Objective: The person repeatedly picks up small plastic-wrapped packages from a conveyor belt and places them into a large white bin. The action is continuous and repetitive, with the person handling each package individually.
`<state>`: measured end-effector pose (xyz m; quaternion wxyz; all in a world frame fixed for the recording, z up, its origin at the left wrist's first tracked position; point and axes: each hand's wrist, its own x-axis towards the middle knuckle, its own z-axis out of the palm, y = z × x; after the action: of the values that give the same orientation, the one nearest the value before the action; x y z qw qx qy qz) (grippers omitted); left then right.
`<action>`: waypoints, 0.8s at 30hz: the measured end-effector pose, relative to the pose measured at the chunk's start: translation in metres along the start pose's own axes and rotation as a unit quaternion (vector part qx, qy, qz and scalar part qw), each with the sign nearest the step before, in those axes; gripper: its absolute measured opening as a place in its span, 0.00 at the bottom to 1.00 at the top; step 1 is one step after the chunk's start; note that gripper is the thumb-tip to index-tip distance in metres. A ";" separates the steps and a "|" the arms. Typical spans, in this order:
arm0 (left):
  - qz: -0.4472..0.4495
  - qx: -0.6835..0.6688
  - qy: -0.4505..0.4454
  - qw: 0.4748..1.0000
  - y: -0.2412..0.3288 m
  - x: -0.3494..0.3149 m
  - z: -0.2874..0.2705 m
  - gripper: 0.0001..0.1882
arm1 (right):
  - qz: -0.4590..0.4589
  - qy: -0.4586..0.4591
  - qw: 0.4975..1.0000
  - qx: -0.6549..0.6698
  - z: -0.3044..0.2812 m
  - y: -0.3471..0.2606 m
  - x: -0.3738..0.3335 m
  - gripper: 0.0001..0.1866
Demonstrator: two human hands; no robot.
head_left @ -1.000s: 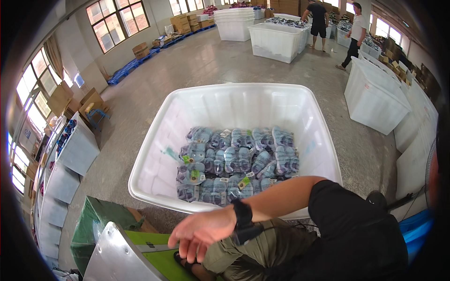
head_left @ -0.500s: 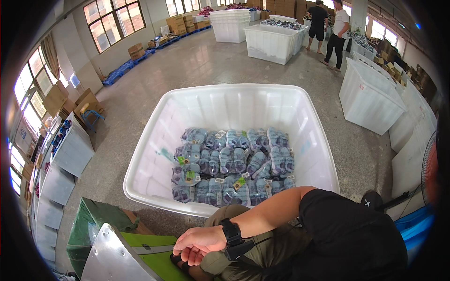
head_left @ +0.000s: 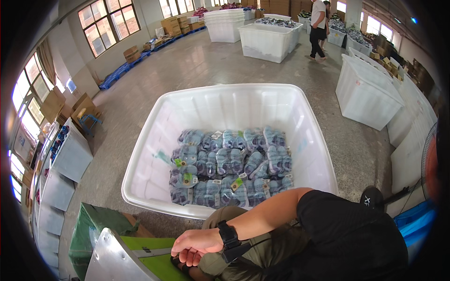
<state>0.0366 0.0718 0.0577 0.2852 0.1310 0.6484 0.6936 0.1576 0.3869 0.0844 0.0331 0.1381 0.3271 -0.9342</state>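
Observation:
My right hand (head_left: 198, 243) hangs loosely curled above my foot, its fingers bent in and nothing visible in them. A black band (head_left: 228, 234) with a small black device circles that wrist. Beyond my forearm stands a large white plastic bin (head_left: 243, 104). On its bottom lie rows of light-blue and purple shoes (head_left: 230, 161), apparently in clear bags, some with green tags. The hand is apart from both bin and shoes. Nearest to it is a lime-green surface (head_left: 157, 262) edged by a silver metal panel (head_left: 110, 260). My left hand is out of view.
A green-wrapped box (head_left: 91, 229) sits by the bin's near left corner. White bins (head_left: 70, 154) line the left side, more (head_left: 365, 96) the right. Farther off are a white bin (head_left: 265, 44), blue pallets (head_left: 117, 75) and two people (head_left: 318, 28). A fan (head_left: 430, 159) stands at right.
The two people at the back have moved and now overlap, one largely hidden behind the other. The view has shifted slightly. My right hand and the shoes keep their places.

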 end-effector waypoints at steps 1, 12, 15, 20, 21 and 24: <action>0.002 0.000 0.001 1.000 -0.001 0.001 0.001 0.12 | -0.001 0.002 1.000 0.002 -0.001 0.000 0.000 0.15; 0.020 -0.006 0.021 1.000 -0.002 0.000 -0.013 0.11 | -0.014 0.032 0.999 -0.007 0.007 -0.004 -0.006 0.15; 0.043 -0.025 0.058 0.997 -0.004 -0.013 -0.027 0.11 | -0.026 0.026 0.999 0.015 0.004 -0.002 -0.012 0.16; 0.029 -0.073 0.146 0.986 -0.016 -0.034 -0.041 0.10 | -0.041 -0.002 0.999 -0.016 -0.004 -0.007 -0.018 0.19; 0.033 -0.105 0.092 0.990 -0.015 -0.032 -0.047 0.12 | -0.050 0.020 0.998 -0.035 -0.002 -0.007 -0.019 0.20; 0.034 -0.064 0.059 0.996 -0.011 -0.032 -0.054 0.13 | -0.059 0.052 0.993 -0.084 0.009 -0.009 -0.021 0.22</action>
<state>0.0346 0.0090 0.0466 0.2306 0.0932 0.6134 0.7496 0.1739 0.3877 0.1020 -0.0271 0.1633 0.4133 -0.8954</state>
